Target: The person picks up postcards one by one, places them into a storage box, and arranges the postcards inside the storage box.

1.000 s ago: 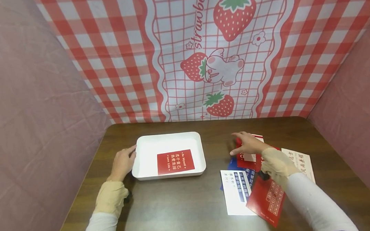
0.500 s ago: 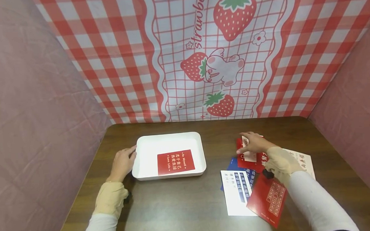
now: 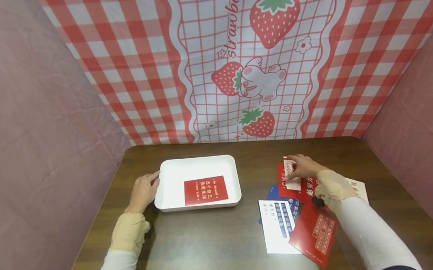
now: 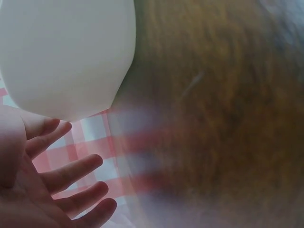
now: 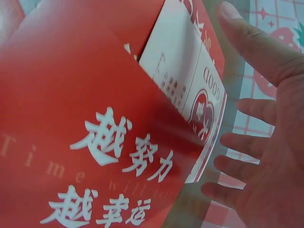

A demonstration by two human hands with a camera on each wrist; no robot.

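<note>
Postcards (image 3: 279, 239) lie overlapping on the right of a wooden tabletop (image 3: 192, 249), with a red-checked, strawberry-print cloth (image 3: 216, 121) behind and pink fabric (image 3: 49, 118) at either side. The right sleeve (image 3: 373, 229) and beige wrist wrap (image 3: 329, 188) block part of the heap from the head camera. Left of the heap sits a white tray (image 3: 190, 170). The left hand (image 3: 143, 190) is at its left end; the left wrist view shows the fingers spread, though I cannot tell whether they touch the wall. The right hand (image 3: 305, 167) is spread, thumb well apart from the fingers, just beside a cream "GOOD" card (image 5: 204, 90). Only the right wrist view shows the faint "Time will" lettering and full white characters on a red card (image 5: 80, 95). Toward the person, a blue card (image 3: 272, 193) lies partly under a white one. A red "Be Myself" card (image 3: 205, 190) rests inside the tray.
</note>
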